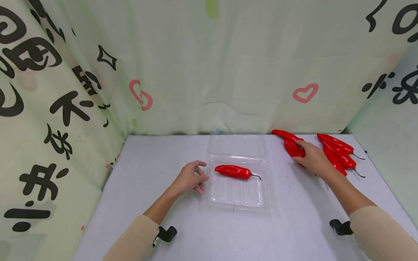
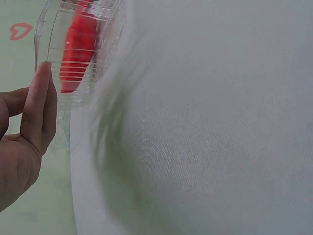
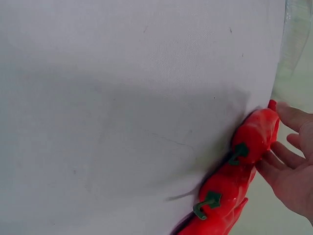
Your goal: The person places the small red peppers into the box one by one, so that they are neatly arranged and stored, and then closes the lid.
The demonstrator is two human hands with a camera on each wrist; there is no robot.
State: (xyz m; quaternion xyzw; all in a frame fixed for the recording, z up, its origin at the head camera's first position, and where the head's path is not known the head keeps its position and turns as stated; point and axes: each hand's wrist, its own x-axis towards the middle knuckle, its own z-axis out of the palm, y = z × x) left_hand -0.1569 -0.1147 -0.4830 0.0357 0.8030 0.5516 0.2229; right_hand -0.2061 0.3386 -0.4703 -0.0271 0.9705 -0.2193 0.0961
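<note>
A clear plastic box [image 1: 235,195] lies with its lid folded back, and one red pepper [image 1: 233,172] rests inside, its stem to the right. At the box's left edge, my left hand [image 1: 192,177] has relaxed, slightly bent fingers; its fingertips meet the box wall in the left wrist view. My right hand [image 1: 311,157] reaches over red peppers [image 1: 290,143] at the right, fingers and thumb on either side of one. In the right wrist view, that pepper [image 3: 257,134] has the thumb and fingers of my right hand [image 3: 293,161] against it.
Several more red peppers [image 1: 337,152] lie right of my right hand on the white table [image 1: 156,152]. The box's open lid [image 1: 237,146] extends toward the back edge. Printed curtains [image 1: 241,72] stand behind the table and at both sides.
</note>
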